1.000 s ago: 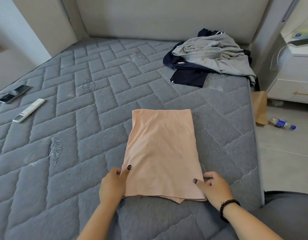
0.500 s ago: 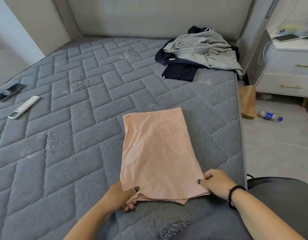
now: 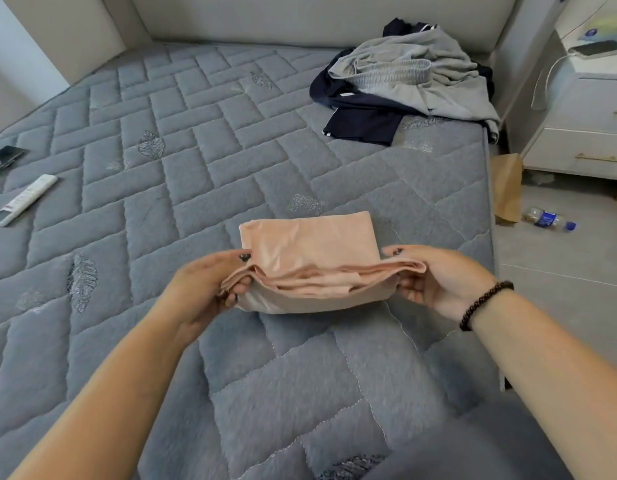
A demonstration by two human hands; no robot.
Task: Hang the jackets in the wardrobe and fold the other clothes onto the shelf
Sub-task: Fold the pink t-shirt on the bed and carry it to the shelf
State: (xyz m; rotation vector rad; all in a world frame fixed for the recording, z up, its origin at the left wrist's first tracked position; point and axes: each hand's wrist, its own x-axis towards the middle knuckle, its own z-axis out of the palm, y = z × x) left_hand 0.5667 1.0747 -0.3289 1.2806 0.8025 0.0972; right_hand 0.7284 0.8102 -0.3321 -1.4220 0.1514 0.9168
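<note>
A peach-pink folded garment (image 3: 310, 247) lies on the grey quilted mattress (image 3: 196, 174), its near edge lifted off the bed. My left hand (image 3: 210, 282) pinches the near-left corner, thumb on top and fingers under. My right hand (image 3: 435, 275), with a dark bead bracelet at the wrist, grips the near-right corner the same way. The lifted edge shows several stacked layers. At the bed's far right lies a heap of a grey garment (image 3: 421, 74) on top of a dark navy garment (image 3: 362, 116).
A white remote (image 3: 23, 199) and a dark phone (image 3: 4, 157) lie at the mattress's left edge. To the right are a white nightstand (image 3: 584, 133), a brown paper bag (image 3: 506, 188) and a plastic bottle (image 3: 548, 218) on the floor. A beige headboard runs behind.
Both hands took hold of the garment's near corners and raised that edge up and away from me, so the flat cloth now looks shorter. The camera has moved closer.
</note>
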